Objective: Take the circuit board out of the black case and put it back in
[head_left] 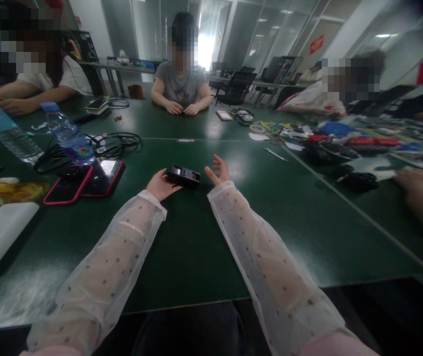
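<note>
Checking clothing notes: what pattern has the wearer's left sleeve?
Dark spots on the sheer whitish left sleeve; head view.

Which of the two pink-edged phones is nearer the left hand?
The phone on the right; the other phone lies farther left, away from the left hand.

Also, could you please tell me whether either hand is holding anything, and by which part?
The left hand holds the black device by its left end, the one toward the palm. The right hand is open and holds nothing.
</note>
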